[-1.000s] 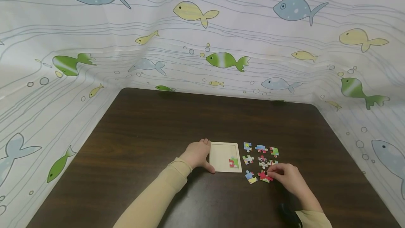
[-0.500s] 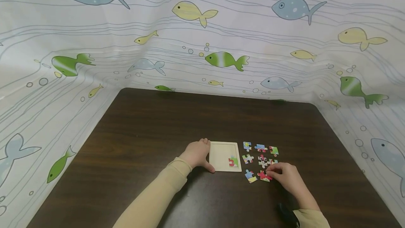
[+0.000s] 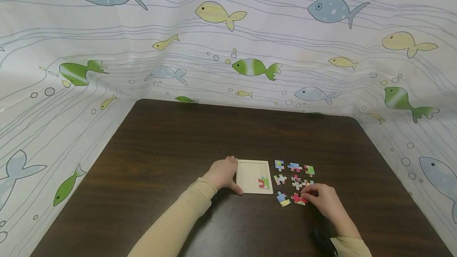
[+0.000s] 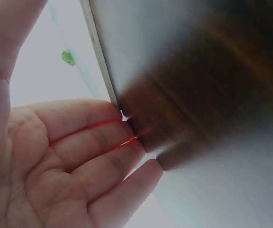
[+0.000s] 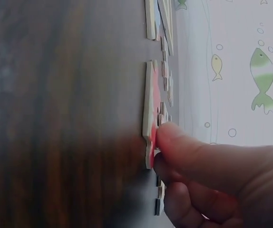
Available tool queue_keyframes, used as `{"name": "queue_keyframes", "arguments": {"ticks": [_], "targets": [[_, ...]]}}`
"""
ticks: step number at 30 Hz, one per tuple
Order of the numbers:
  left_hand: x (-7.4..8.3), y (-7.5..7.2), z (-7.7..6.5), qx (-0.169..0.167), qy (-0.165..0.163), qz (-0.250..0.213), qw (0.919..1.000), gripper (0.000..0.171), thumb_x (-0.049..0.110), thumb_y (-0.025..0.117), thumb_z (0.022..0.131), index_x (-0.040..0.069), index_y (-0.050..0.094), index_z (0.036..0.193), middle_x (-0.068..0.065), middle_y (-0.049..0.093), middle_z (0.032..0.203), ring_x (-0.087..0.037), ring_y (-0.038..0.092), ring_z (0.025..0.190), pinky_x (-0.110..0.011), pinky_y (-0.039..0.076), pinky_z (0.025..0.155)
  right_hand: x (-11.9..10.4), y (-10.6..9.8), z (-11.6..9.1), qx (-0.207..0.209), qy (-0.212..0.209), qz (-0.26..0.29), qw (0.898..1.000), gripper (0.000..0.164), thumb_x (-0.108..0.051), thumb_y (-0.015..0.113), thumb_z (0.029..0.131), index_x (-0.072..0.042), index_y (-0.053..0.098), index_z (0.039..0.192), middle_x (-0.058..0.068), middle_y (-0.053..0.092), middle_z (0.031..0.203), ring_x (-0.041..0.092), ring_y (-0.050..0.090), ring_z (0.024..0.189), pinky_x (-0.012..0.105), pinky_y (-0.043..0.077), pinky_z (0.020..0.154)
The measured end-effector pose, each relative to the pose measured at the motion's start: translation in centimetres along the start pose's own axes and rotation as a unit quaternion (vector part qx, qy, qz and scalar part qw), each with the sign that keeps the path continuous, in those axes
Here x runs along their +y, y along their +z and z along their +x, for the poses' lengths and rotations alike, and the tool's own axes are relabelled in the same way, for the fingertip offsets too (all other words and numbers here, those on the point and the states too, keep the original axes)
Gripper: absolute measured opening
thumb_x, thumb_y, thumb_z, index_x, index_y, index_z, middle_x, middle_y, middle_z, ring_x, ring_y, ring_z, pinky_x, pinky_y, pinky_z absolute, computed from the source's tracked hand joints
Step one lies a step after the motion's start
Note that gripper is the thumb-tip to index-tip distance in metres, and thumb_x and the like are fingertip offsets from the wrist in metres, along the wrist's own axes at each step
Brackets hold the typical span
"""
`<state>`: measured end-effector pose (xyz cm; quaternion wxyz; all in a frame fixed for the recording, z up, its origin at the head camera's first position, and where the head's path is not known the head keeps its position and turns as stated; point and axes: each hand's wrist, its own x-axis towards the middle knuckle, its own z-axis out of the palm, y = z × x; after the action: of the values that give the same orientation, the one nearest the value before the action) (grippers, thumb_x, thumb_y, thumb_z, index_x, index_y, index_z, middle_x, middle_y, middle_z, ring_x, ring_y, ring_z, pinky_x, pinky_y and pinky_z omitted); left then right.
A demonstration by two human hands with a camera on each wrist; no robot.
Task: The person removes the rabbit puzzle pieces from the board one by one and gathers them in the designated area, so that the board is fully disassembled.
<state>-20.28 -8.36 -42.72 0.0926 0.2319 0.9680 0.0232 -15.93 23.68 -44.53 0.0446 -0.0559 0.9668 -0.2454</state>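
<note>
My left hand (image 3: 221,173) lies along the left side of a pale wooden puzzle tray (image 3: 244,177), thumb near its front corner and fingers at the far one. In the left wrist view its fingers (image 4: 89,147) are extended, with tips against the tray's edge (image 4: 101,57). One red and green puzzle piece (image 3: 264,182) sits in the tray's front right corner. My right hand (image 3: 325,199) pinches a red puzzle piece (image 3: 298,198) at its right end, thumb and fingertips together. The right wrist view shows this red piece (image 5: 150,102) edge-on, low over the table.
Several loose pieces lie in rough rows right of the tray, among them a blue and yellow one (image 3: 283,199) and a green one (image 3: 309,170). The dark wooden table (image 3: 171,138) meets a fish-print curtain (image 3: 214,50) at the back and sides.
Both hands and the pieces stay almost in place. My right forearm has shifted very slightly to the left over the last second.
</note>
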Motion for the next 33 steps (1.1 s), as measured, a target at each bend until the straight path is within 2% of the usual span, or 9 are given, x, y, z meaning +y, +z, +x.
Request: {"name": "queue_keyframes", "arguments": {"ticks": [6,10,14,19,26,33], "targets": [[0.0,0.0,-0.1,-0.002,0.000,-0.009,1.0000,0.109,0.066,0.078,0.059,-0.005,0.046,0.137,-0.019,0.048,0.140,-0.027,0.047,0.129,-0.035,0.049,0.094,-0.3,0.1,0.1,0.025,-0.012,-0.010,1.000,0.006,-0.016,0.075,0.081,-0.012,0.075,0.085,0.002,0.071,0.086,0.021,0.064,0.081,0.043,0.052,0.074],[-0.1,-0.1,-0.1,0.000,-0.001,-0.007,1.0000,0.109,0.066,0.078,0.059,-0.004,0.046,0.137,-0.019,0.048,0.140,-0.027,0.047,0.129,-0.035,0.049,0.093,-1.1,0.2,0.4,0.039,-0.025,0.003,0.999,0.009,-0.019,0.076,0.080,-0.013,0.075,0.087,0.001,0.070,0.087,0.017,0.060,0.077,0.035,0.051,0.067],[-0.1,-0.1,-0.2,0.002,-0.002,-0.010,0.9999,0.109,0.065,0.078,0.059,-0.004,0.046,0.137,-0.019,0.048,0.140,-0.028,0.047,0.129,-0.035,0.048,0.094,-2.2,0.5,0.9,0.029,-0.029,0.034,0.999,0.013,-0.022,0.076,0.080,-0.014,0.076,0.091,0.000,0.069,0.090,0.013,0.054,0.073,0.026,0.045,0.059],[-0.1,-0.1,-0.2,-0.001,-0.005,-0.013,0.9999,0.109,0.066,0.078,0.059,-0.004,0.045,0.137,-0.019,0.047,0.141,-0.027,0.045,0.130,-0.035,0.047,0.096,-3.3,1.1,1.4,0.023,-0.042,0.043,0.998,0.012,-0.022,0.075,0.081,-0.016,0.076,0.091,-0.002,0.069,0.091,0.011,0.053,0.073,0.026,0.044,0.060],[-0.2,0.1,0.0,-0.006,-0.005,-0.006,1.0000,0.111,0.068,0.076,0.059,-0.003,0.044,0.139,-0.018,0.045,0.143,-0.026,0.043,0.132,-0.034,0.046,0.097,-4.5,2.0,2.2,0.014,-0.057,0.047,0.997,0.015,-0.018,0.076,0.080,-0.012,0.075,0.093,-0.004,0.066,0.085,0.010,0.052,0.070,0.025,0.043,0.057],[-0.2,0.1,0.0,-0.005,-0.004,-0.007,1.0000,0.111,0.068,0.076,0.059,-0.003,0.044,0.138,-0.018,0.046,0.142,-0.027,0.044,0.132,-0.034,0.046,0.097,-5.6,2.8,2.9,0.025,-0.090,0.051,0.994,0.017,-0.016,0.079,0.076,-0.011,0.075,0.092,-0.008,0.064,0.079,0.008,0.049,0.067,0.023,0.044,0.059]]}}
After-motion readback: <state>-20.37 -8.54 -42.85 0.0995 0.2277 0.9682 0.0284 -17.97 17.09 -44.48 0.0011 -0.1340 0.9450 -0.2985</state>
